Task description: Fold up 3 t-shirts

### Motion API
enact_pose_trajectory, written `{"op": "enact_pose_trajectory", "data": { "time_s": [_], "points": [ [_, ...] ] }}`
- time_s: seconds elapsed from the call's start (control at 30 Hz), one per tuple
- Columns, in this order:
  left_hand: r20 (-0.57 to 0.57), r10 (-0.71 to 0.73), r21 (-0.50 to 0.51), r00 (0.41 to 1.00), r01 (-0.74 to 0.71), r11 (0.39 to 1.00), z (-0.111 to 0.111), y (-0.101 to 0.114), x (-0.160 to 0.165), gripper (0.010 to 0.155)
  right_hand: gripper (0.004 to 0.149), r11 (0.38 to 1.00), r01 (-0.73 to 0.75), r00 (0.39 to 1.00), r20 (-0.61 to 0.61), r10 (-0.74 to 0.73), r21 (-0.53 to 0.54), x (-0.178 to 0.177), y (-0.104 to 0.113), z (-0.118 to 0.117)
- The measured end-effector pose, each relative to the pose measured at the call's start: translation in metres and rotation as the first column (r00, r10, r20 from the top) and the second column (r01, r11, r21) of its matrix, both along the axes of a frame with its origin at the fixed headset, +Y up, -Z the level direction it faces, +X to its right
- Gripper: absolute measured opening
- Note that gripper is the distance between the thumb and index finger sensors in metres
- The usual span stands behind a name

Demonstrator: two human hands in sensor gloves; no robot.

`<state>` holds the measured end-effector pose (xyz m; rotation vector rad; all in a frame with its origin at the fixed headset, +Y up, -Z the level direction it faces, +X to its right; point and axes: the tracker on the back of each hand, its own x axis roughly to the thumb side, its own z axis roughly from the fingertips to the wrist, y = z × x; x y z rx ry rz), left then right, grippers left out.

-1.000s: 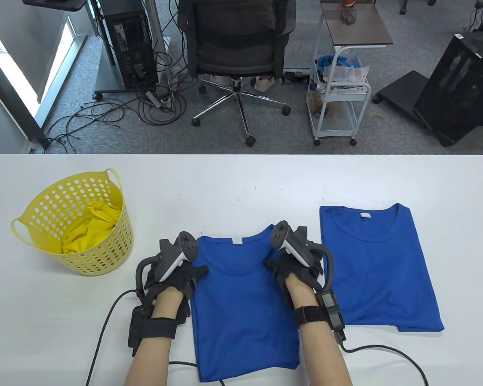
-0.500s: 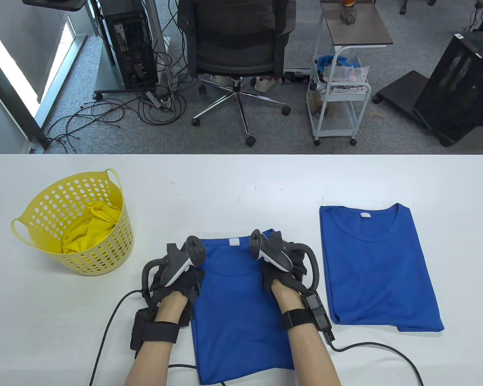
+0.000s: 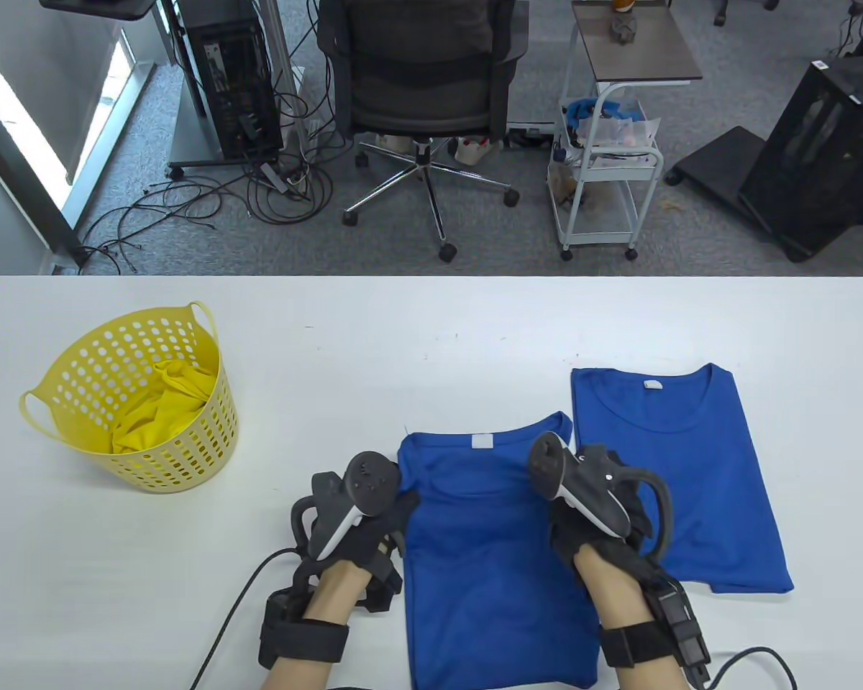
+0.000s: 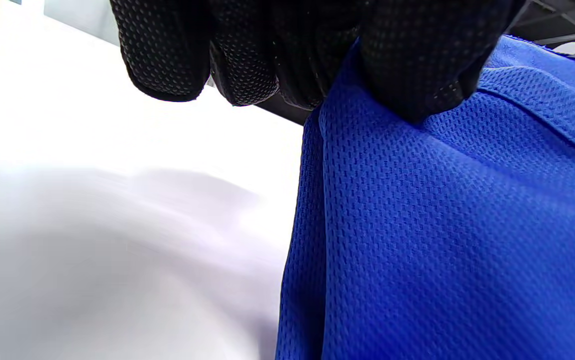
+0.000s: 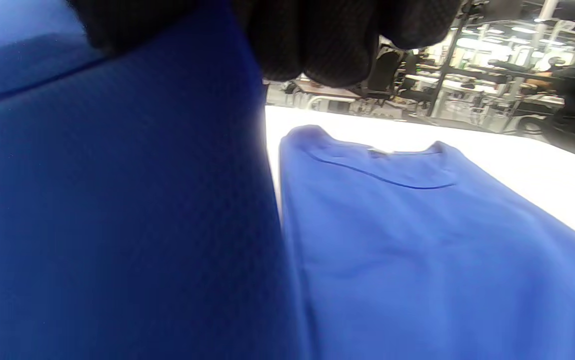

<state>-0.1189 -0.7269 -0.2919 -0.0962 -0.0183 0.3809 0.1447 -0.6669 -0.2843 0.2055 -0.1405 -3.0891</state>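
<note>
A folded blue t-shirt (image 3: 492, 560) lies at the front middle of the white table (image 3: 431, 323), collar away from me. My left hand (image 3: 385, 521) pinches its left edge near the shoulder; the left wrist view shows the gloved fingers (image 4: 407, 60) curled over the blue fabric (image 4: 442, 225). My right hand (image 3: 582, 528) grips the shirt's right edge. A second folded blue t-shirt (image 3: 679, 474) lies flat just to the right, also seen in the right wrist view (image 5: 417, 240). A yellow t-shirt (image 3: 162, 417) sits crumpled in the basket.
A yellow perforated basket (image 3: 93, 374) stands at the table's left. Glove cables (image 3: 237, 611) trail off the front edge. Beyond the table are an office chair (image 3: 421, 79), a white trolley (image 3: 608, 180) and floor cables.
Both hands have dragged the held blue shirt to the right and slightly toward me, so it now lies close beside the second blue shirt.
</note>
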Motion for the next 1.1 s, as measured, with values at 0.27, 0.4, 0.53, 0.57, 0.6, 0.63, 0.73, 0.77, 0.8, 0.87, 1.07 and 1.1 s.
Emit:
{"op": "enact_pose_trajectory", "data": {
  "time_s": [0.27, 0.4, 0.53, 0.57, 0.6, 0.63, 0.73, 0.77, 0.8, 0.87, 1.07, 1.1],
  "points": [
    [0.067, 0.043, 0.045, 0.997, -0.046, 0.998, 0.015, 0.012, 0.058, 0.045, 0.046, 0.999, 0.034, 0.995, 0.095, -0.036, 0.022, 0.064, 0.017, 0.025],
    [0.103, 0.091, 0.063, 0.991, -0.097, 0.993, 0.018, 0.017, 0.087, 0.045, 0.046, 0.997, 0.057, 0.987, 0.15, -0.065, 0.054, 0.099, 0.028, 0.032],
    [0.123, 0.096, 0.084, 0.988, -0.107, 0.991, 0.013, 0.021, 0.116, 0.045, 0.046, 0.997, 0.046, 0.978, 0.201, -0.058, 0.065, 0.124, 0.031, 0.033],
    [0.125, 0.102, 0.082, 0.987, -0.113, 0.99, 0.011, 0.022, 0.122, 0.045, 0.046, 0.997, 0.041, 0.975, 0.214, -0.054, 0.069, 0.131, 0.032, 0.031],
    [0.125, 0.111, 0.092, 0.986, -0.123, 0.988, 0.009, 0.023, 0.126, 0.045, 0.046, 0.997, 0.036, 0.974, 0.222, -0.051, 0.073, 0.135, 0.032, 0.03],
    [0.132, 0.112, 0.091, 0.985, -0.125, 0.988, 0.007, 0.023, 0.131, 0.045, 0.046, 0.997, 0.034, 0.972, 0.229, -0.05, 0.073, 0.139, 0.032, 0.029],
    [0.139, 0.124, 0.093, 0.982, -0.138, 0.986, 0.0, 0.024, 0.143, 0.045, 0.046, 0.997, 0.032, 0.966, 0.254, -0.048, 0.066, 0.152, 0.033, 0.023],
    [0.142, 0.125, 0.087, 0.982, -0.138, 0.987, -0.003, 0.024, 0.147, 0.045, 0.046, 0.998, 0.028, 0.965, 0.26, -0.044, 0.063, 0.156, 0.034, 0.021],
    [0.144, 0.131, 0.087, 0.981, -0.144, 0.986, -0.005, 0.025, 0.151, 0.045, 0.046, 0.998, 0.022, 0.963, 0.265, -0.039, 0.067, 0.158, 0.035, 0.019],
    [0.146, 0.139, 0.084, 0.98, -0.152, 0.985, -0.011, 0.026, 0.157, 0.045, 0.046, 0.997, 0.01, 0.961, 0.273, -0.029, 0.071, 0.163, 0.038, 0.015],
    [0.143, 0.143, 0.122, 0.979, -0.161, 0.979, -0.03, 0.028, 0.174, 0.046, 0.046, 0.992, -0.027, 0.958, 0.288, -0.011, 0.126, 0.176, 0.044, 0.0],
    [0.14, 0.142, 0.13, 0.98, -0.16, 0.979, -0.034, 0.027, 0.176, 0.046, 0.046, 0.989, -0.028, 0.957, 0.29, -0.015, 0.143, 0.179, 0.044, -0.006]
  ]
}}
